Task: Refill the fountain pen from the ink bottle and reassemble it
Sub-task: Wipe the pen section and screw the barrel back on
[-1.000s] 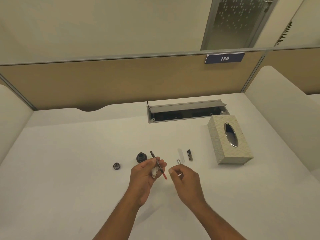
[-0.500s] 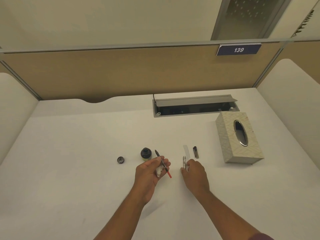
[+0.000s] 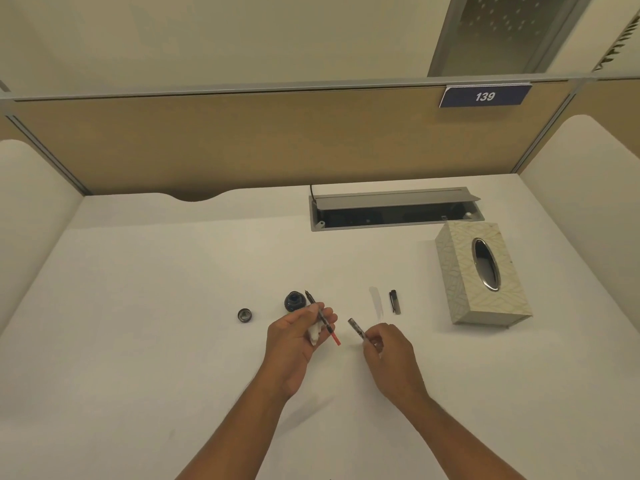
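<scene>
My left hand [image 3: 298, 336] grips the pen's front section [image 3: 320, 315], nib pointing away and up-left, with a red-tipped converter at its near end; a scrap of white tissue [image 3: 314, 333] sits in the same hand. My right hand [image 3: 386, 351] pinches the clear pen barrel [image 3: 356, 329], lifted off the desk and angled toward the left hand. The open ink bottle [image 3: 295, 301] stands just beyond the left hand, touching nothing. Its round cap [image 3: 245, 315] lies to the left. The dark pen cap [image 3: 394, 301] lies on the desk to the right.
A patterned tissue box [image 3: 481, 275] stands at the right. A pale strip [image 3: 375, 303] lies beside the pen cap. A grey cable tray with raised lid [image 3: 394, 209] is sunk into the white desk [image 3: 138, 341] behind. Partition walls enclose three sides.
My right hand reached to the desk, took hold of the clear barrel and lifted it toward the left hand. The left hand kept holding the front section.
</scene>
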